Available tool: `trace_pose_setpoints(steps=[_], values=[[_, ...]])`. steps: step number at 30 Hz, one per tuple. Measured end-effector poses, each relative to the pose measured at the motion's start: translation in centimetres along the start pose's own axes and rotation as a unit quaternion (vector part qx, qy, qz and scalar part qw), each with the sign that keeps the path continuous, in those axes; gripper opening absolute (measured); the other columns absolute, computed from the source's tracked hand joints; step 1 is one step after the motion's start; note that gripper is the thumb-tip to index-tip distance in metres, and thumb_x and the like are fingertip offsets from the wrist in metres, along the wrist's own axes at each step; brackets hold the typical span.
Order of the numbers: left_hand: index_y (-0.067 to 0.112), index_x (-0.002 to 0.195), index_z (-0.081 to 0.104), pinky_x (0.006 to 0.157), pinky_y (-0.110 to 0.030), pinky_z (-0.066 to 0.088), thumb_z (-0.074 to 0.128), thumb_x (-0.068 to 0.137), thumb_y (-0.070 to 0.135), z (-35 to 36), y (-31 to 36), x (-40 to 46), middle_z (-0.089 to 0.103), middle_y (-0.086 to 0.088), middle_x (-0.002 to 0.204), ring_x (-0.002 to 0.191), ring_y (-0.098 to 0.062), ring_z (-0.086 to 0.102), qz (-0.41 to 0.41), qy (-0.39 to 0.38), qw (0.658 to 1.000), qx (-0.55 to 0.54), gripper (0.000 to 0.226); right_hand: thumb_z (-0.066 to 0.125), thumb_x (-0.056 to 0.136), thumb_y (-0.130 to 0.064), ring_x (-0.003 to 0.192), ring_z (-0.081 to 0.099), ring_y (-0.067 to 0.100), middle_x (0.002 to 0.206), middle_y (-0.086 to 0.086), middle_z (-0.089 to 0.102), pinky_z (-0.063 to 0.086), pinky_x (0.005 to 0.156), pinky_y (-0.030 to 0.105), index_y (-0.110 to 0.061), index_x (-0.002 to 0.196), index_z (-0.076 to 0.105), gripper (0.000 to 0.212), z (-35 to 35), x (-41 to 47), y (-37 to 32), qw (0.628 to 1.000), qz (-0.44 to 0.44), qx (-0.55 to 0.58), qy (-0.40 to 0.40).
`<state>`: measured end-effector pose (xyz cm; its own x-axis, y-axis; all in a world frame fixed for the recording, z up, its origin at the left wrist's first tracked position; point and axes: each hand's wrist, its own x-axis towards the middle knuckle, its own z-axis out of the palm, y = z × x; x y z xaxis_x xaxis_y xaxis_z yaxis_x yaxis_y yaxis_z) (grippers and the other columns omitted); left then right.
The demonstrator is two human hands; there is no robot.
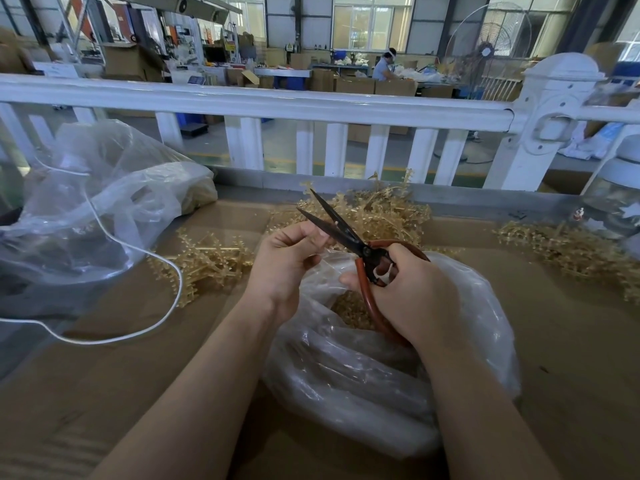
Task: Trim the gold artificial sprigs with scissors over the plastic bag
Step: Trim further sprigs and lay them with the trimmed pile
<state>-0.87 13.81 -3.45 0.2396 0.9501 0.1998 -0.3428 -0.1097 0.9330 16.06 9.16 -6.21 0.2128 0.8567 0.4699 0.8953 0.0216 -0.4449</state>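
My right hand [412, 289] grips the red-handled scissors [349, 237], blades parted | my left hand [287, 261] has fingers curled, pinching something too small to make out by the blades | both over the plastic bag [363, 375] of gold trimmings at the table's [138, 393] near edge | gold sprigs [377, 213] heaped toward the far edge.

Factory packing floor: beyond the white railing [256, 98] stacked cardboard boxes [353, 85], a big pedestal fan [488, 46], high windows [372, 20], a worker at a bench [385, 69]; before the railing, a cardboard-covered worktop [104, 393]
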Motion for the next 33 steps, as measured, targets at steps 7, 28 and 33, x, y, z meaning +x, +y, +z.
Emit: trace_pose_setpoints(steps=[7,28,33], values=[[0.026,0.062,0.074,0.070,-0.022,0.039,0.068,0.076,0.024,0.21,0.34,-0.21,0.066,0.007,0.078,0.070,-0.005,0.049,-0.014,0.000,1.000,-0.009,0.015,0.055,0.073,-0.086,0.064,0.048,-0.004,0.068,-0.020,0.056,0.035,0.053,0.013,-0.029,0.083,0.060,0.058,0.23,0.18,0.03,1.000,0.004,-0.016,0.009],[0.009,0.075,0.066,0.068,-0.023,0.042,0.061,0.092,0.005,-0.07,-0.12,0.20,0.062,0.001,0.065,0.062,-0.009,0.049,-0.034,0.056,0.998,-0.019,0.018,0.049,0.072,-0.090,0.066,0.050,-0.001,0.077,-0.015,0.065,0.040,0.056,0.018,-0.028,0.090,0.063,0.066,0.11,0.03,-0.19,0.999,0.022,-0.025,-0.018],[0.012,0.075,0.065,0.069,-0.024,0.041,0.057,0.093,0.002,-0.02,-0.10,0.19,0.061,0.004,0.064,0.062,-0.007,0.051,-0.031,0.053,0.998,-0.013,0.022,0.050,0.071,-0.090,0.070,0.052,0.006,0.082,-0.016,0.064,0.033,0.055,0.015,-0.032,0.097,0.063,0.066,-0.03,0.10,-0.31,0.998,0.031,-0.026,-0.043]])
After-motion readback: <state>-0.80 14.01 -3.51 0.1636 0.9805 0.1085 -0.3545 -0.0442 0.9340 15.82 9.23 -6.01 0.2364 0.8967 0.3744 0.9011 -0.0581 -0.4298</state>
